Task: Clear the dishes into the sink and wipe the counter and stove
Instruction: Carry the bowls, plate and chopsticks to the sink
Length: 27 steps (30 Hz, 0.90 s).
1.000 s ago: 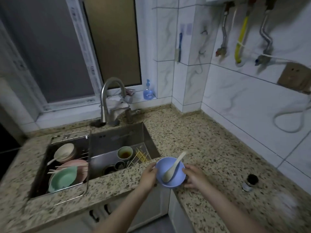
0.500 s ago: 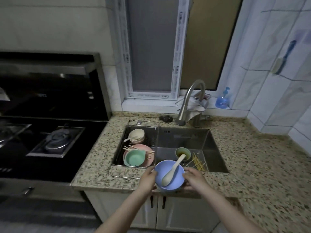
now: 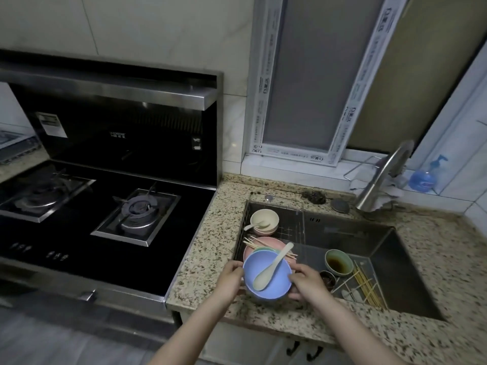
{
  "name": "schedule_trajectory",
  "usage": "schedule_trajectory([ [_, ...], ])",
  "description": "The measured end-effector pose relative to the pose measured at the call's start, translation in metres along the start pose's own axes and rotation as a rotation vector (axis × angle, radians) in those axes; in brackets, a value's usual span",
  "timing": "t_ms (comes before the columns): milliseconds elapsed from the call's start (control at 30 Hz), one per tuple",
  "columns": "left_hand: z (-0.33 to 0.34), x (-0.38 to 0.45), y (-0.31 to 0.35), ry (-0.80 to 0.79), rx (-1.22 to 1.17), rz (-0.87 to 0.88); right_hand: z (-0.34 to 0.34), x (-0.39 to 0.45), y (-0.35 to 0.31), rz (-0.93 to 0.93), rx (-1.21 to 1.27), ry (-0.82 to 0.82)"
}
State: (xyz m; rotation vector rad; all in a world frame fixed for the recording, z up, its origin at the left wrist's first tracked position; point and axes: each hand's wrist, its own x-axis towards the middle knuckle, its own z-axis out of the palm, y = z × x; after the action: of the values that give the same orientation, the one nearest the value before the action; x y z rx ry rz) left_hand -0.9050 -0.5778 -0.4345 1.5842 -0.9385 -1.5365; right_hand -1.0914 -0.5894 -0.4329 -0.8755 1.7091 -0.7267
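Both hands hold the blue bowl [image 3: 267,277] at lower centre of the frame, over the near left edge of the sink [image 3: 379,241]. The left hand [image 3: 229,279] grips its left rim with curled fingers; the right hand [image 3: 307,283] grips the right rim and side. A cream spoon [image 3: 272,267] lies tilted in the bowl, its handle reaching past the far rim.

Just behind the bowl, in the wire rack [image 3: 288,230] that fills the sink's left part, a pink plate [image 3: 263,243] carries a green dish [image 3: 261,250] and chopsticks [image 3: 253,242]; only their far edges show past the bowl. Further back in the rack stands a cream bowl [image 3: 264,219] with a small spoon.

Right of the bowl, the deeper basin holds a green cup [image 3: 338,262] of dark liquid, a small dark dish [image 3: 328,277] and loose sticks [image 3: 366,283] near its front wall. The basin's far half is bare steel, below the faucet [image 3: 382,177] at centre right.

A granite counter [image 3: 205,238] strip separates the sink from the black stove [image 3: 105,206] on the left. Counter also runs along the front edge below the hands and widens at lower right. A blue bottle [image 3: 427,175] stands on the sill at right.
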Motion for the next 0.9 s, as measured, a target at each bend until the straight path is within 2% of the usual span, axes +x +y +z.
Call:
schedule_trajectory([
  [433, -0.001, 0.055, 0.009, -0.002, 0.048, -0.061, 0.012, 0.073, -0.020, -0.013, -0.162, 0.009],
  [700, 0.002, 0.108, 0.040, 0.073, 0.018, -0.097, 0.000, 0.149, -0.033, -0.045, -0.210, -0.082],
  [900, 0.009, 0.152, 0.034, 0.138, 0.063, -0.141, -0.005, 0.182, -0.028, -0.154, -0.386, -0.158],
])
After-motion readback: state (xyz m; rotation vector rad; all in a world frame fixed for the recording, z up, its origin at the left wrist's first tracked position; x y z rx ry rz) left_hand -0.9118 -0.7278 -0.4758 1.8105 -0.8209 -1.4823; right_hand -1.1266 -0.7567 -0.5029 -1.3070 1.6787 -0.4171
